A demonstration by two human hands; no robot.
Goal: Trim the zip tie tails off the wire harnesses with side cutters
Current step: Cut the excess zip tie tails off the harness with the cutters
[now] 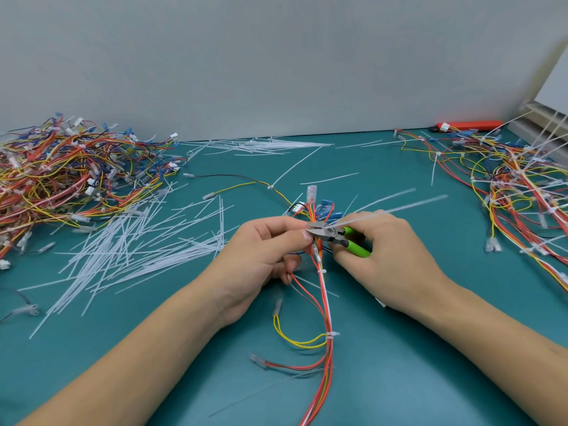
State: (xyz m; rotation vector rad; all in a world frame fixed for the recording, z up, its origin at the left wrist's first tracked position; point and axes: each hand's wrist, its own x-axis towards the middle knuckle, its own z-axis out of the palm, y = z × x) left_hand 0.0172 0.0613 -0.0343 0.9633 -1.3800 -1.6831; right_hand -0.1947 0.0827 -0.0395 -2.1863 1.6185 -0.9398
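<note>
My left hand (264, 250) is pinching the wire bundle (322, 290) at mid-table while my right hand (381, 256) is gripping the green-handled cutters (333, 233), blades meeting at a tie tail (384, 210). I am risking nicking a wire if the blades sit too close. Cut tails (138, 244) are crowding the left; bare mat (430, 348) is lying open nearer me.

Teal worktop (430, 348) with a matte surface, plain pale grey wall (276, 63) rising straight behind its far edge, white slatted panel (550, 118) leaning at the far right corner, soft even light, faint shadows
</note>
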